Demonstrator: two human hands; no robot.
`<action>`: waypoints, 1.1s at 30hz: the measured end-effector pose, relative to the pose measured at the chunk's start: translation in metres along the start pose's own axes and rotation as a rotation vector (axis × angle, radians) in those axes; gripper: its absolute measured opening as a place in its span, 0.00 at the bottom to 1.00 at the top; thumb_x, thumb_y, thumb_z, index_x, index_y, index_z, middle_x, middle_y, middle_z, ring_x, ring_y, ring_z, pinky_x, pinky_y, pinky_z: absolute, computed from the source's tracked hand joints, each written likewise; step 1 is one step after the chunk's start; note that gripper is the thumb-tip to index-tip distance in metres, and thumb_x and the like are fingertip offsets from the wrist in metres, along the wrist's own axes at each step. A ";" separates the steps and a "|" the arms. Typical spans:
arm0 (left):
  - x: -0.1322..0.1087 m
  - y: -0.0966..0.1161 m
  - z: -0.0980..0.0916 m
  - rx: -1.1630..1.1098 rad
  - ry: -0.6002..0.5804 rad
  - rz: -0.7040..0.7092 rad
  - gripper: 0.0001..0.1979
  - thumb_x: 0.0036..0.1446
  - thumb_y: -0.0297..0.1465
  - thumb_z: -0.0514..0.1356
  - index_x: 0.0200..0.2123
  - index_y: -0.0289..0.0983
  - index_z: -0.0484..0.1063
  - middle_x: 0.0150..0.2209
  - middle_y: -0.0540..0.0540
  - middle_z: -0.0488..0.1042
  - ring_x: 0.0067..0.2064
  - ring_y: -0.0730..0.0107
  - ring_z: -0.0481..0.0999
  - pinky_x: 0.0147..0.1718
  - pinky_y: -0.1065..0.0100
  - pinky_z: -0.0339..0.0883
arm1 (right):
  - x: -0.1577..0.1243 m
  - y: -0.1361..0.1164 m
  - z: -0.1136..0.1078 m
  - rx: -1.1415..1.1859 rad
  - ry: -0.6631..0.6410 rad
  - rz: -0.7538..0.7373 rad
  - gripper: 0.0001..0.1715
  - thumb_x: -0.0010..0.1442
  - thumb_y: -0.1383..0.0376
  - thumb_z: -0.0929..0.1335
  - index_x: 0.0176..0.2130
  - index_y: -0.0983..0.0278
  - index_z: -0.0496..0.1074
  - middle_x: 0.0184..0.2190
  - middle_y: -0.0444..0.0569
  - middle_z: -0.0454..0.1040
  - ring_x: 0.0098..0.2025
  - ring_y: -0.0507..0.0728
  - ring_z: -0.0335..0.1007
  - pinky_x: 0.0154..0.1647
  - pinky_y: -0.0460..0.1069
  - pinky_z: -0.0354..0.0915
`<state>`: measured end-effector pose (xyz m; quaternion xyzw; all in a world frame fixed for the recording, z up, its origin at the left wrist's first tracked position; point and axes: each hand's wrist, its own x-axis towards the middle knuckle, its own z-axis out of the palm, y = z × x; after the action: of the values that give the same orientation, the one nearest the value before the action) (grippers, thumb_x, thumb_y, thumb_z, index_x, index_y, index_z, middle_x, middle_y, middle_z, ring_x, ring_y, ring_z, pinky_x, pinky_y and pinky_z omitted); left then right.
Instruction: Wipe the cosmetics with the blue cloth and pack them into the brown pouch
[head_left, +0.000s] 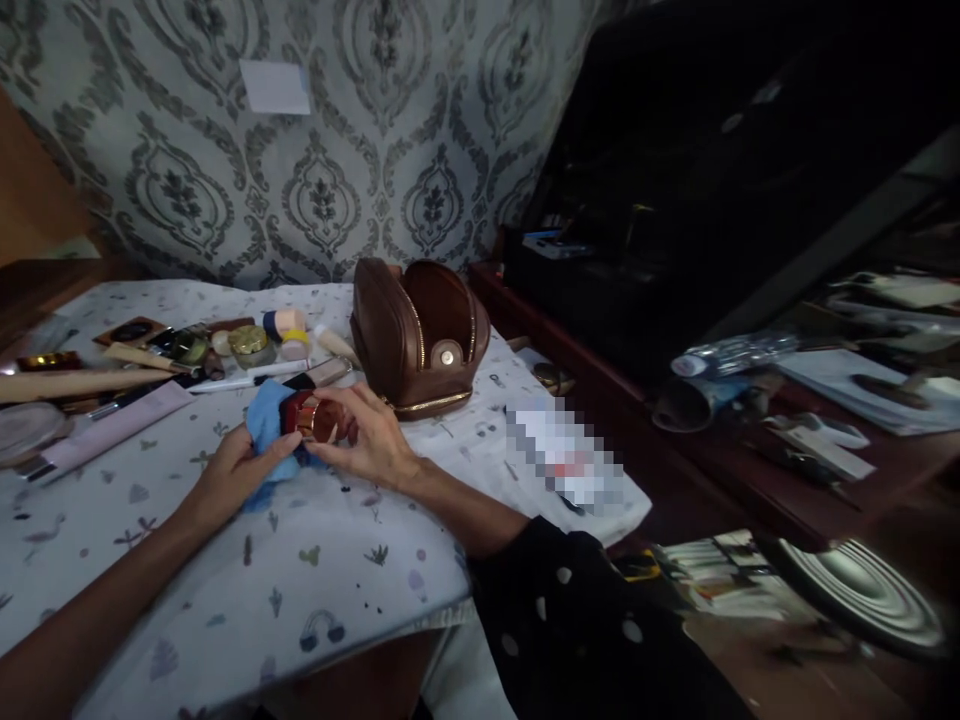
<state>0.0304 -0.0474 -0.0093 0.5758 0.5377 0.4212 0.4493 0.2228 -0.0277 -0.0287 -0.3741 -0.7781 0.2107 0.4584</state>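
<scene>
My left hand [238,468] grips a blue cloth [264,418] and presses it against a small red and gold cosmetic case [311,418]. My right hand [369,435] holds that case from the right side, fingers curled around it. Both hands hover just above a table covered by a white patterned cloth [247,570]. An open brown zip-up pouch [418,335] stands just behind my right hand.
Makeup items lie in a row at the back left: a gold-lidded jar [250,343], brushes, a pink tube [105,432], a compact [26,430]. A blurred white packet [564,455] lies on the table's right end. A dark wooden desk with clutter [757,400] stands to the right.
</scene>
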 end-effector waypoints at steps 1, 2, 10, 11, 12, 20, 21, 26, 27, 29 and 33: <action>0.000 0.002 0.000 0.011 -0.007 -0.014 0.19 0.38 0.46 0.71 0.25 0.36 0.74 0.20 0.52 0.70 0.22 0.72 0.66 0.19 0.75 0.63 | 0.000 0.000 0.000 0.007 -0.007 -0.002 0.35 0.53 0.57 0.75 0.57 0.61 0.67 0.45 0.50 0.68 0.43 0.55 0.70 0.48 0.50 0.70; -0.001 0.003 0.000 0.016 -0.009 -0.027 0.19 0.38 0.46 0.71 0.24 0.36 0.74 0.19 0.52 0.70 0.21 0.72 0.65 0.19 0.75 0.63 | 0.000 0.001 0.001 0.009 -0.017 0.001 0.35 0.53 0.57 0.75 0.57 0.61 0.67 0.45 0.50 0.68 0.43 0.55 0.70 0.48 0.50 0.70; 0.003 0.006 -0.001 0.019 0.098 -0.038 0.17 0.35 0.43 0.71 0.27 0.37 0.78 0.23 0.49 0.77 0.25 0.68 0.71 0.23 0.74 0.68 | 0.000 -0.002 0.002 -0.068 -0.040 0.045 0.36 0.53 0.55 0.75 0.57 0.60 0.66 0.45 0.49 0.67 0.39 0.53 0.69 0.47 0.49 0.69; 0.003 0.005 -0.001 0.030 0.109 -0.033 0.17 0.35 0.43 0.71 0.27 0.37 0.78 0.24 0.49 0.77 0.25 0.68 0.71 0.23 0.74 0.68 | 0.000 -0.003 0.002 -0.083 -0.043 0.054 0.36 0.53 0.54 0.75 0.57 0.60 0.66 0.45 0.49 0.67 0.40 0.53 0.69 0.48 0.49 0.69; 0.003 0.004 -0.002 0.040 0.116 -0.031 0.18 0.36 0.43 0.71 0.28 0.37 0.78 0.24 0.49 0.77 0.25 0.68 0.71 0.23 0.74 0.68 | -0.001 -0.003 0.002 -0.092 -0.044 0.058 0.36 0.53 0.54 0.75 0.57 0.60 0.66 0.45 0.49 0.68 0.40 0.53 0.69 0.49 0.49 0.69; 0.002 -0.001 -0.007 -0.013 0.077 -0.140 0.28 0.38 0.49 0.71 0.36 0.33 0.76 0.24 0.49 0.75 0.24 0.71 0.70 0.21 0.75 0.65 | 0.002 -0.001 -0.001 -0.047 -0.108 0.017 0.42 0.52 0.55 0.76 0.61 0.62 0.62 0.48 0.51 0.65 0.47 0.55 0.69 0.52 0.51 0.68; 0.002 -0.001 -0.007 -0.050 0.084 -0.149 0.28 0.37 0.49 0.71 0.35 0.32 0.75 0.23 0.50 0.74 0.23 0.72 0.69 0.20 0.75 0.63 | 0.002 0.000 -0.001 -0.035 -0.122 0.002 0.43 0.53 0.56 0.76 0.62 0.62 0.61 0.49 0.51 0.65 0.48 0.56 0.68 0.52 0.51 0.68; 0.004 0.000 -0.006 -0.062 0.127 -0.167 0.30 0.33 0.52 0.71 0.30 0.32 0.74 0.20 0.51 0.72 0.22 0.74 0.67 0.20 0.74 0.62 | 0.001 0.002 0.000 -0.005 -0.129 -0.055 0.41 0.55 0.58 0.74 0.62 0.63 0.60 0.49 0.52 0.67 0.50 0.57 0.68 0.52 0.52 0.68; 0.004 0.000 -0.006 -0.028 0.126 -0.162 0.30 0.34 0.53 0.70 0.30 0.32 0.74 0.20 0.51 0.72 0.22 0.73 0.67 0.20 0.74 0.62 | 0.001 0.002 0.000 -0.006 -0.125 -0.050 0.41 0.54 0.57 0.75 0.62 0.62 0.61 0.48 0.51 0.68 0.49 0.56 0.69 0.51 0.51 0.68; 0.004 -0.001 -0.006 0.058 0.135 -0.124 0.30 0.37 0.55 0.67 0.29 0.33 0.73 0.20 0.52 0.71 0.22 0.73 0.67 0.21 0.73 0.62 | 0.001 0.000 0.000 -0.018 -0.110 -0.025 0.40 0.54 0.57 0.75 0.61 0.61 0.62 0.46 0.49 0.69 0.46 0.55 0.70 0.50 0.50 0.69; 0.006 -0.006 -0.007 0.308 0.229 0.119 0.26 0.44 0.54 0.62 0.28 0.35 0.73 0.24 0.50 0.73 0.26 0.68 0.70 0.27 0.69 0.66 | 0.000 -0.004 0.002 -0.067 -0.076 0.050 0.39 0.49 0.54 0.77 0.56 0.62 0.67 0.44 0.48 0.71 0.43 0.54 0.72 0.49 0.50 0.69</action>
<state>0.0225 -0.0413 -0.0138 0.6169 0.6085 0.4225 0.2660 0.2198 -0.0307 -0.0268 -0.4001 -0.7920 0.2099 0.4106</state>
